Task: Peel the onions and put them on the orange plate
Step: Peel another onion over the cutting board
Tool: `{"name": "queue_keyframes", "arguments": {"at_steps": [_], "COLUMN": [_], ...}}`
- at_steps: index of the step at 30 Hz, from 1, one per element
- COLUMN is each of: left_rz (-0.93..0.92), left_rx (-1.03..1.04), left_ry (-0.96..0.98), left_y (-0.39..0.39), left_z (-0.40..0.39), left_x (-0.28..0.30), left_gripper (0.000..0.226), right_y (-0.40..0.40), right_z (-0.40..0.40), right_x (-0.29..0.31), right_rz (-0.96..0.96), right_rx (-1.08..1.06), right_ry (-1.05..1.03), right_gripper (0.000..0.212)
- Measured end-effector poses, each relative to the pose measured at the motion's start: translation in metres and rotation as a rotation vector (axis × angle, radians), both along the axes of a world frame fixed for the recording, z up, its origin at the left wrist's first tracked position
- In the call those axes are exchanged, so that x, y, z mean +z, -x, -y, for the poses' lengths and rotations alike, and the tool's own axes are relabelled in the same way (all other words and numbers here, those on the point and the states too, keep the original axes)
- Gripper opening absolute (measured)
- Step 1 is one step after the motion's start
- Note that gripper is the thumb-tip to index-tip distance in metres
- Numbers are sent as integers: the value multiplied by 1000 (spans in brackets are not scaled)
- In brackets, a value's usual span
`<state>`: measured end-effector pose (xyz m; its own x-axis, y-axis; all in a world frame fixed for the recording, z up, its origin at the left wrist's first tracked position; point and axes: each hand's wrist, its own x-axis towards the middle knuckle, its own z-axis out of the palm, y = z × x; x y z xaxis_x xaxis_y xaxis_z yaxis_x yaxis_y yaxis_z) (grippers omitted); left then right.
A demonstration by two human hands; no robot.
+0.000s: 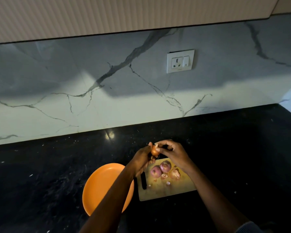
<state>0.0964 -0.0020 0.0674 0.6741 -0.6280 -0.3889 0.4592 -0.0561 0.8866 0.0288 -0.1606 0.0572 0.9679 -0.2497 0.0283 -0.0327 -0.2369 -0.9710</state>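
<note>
Head view shows two hands raised together above the far edge of a board (166, 190). Left hand (144, 159) curls round one small onion (154, 151), which sits between its fingers and thumb. Right hand (173, 153) meets it from the other side, fingertips pinching at the onion's top, perhaps on a flap of skin, though the dim light makes that hard to tell. Below the hands, on the board, lie two purplish onions (160, 169) touching each other, and just beside them to the right a third, paler one (174, 174) with loose skin. A few skin scraps (165, 176) are scattered near them. One dark knife (143, 181) lies along the board's left edge. Just left of the board sits one orange plate (101, 182), nothing visible in it, with the left forearm crossing over it. Board and plate rest on a black counter (40, 174); behind it a marble wall carries one socket (180, 61)
</note>
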Motion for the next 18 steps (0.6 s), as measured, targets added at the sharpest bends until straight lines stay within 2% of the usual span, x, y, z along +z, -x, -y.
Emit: {"name": "queue_keyframes", "arguments": {"at_steps": [8, 14, 18], "left_rz": [131, -107, -110], "left_rx": [-21, 36, 15], "left_ry": [-87, -8, -23], "left_y": [12, 12, 8], "left_z": [8, 10, 7], "left_x": [3, 7, 11], "left_gripper": [31, 41, 40], "right_y": [3, -1, -2], "right_z": [1, 5, 6], "right_x": [-4, 6, 11], "right_rz": [37, 30, 31], "right_rx": [-144, -88, -47], "right_ry": [0, -2, -112], "right_gripper": [4, 6, 4]}}
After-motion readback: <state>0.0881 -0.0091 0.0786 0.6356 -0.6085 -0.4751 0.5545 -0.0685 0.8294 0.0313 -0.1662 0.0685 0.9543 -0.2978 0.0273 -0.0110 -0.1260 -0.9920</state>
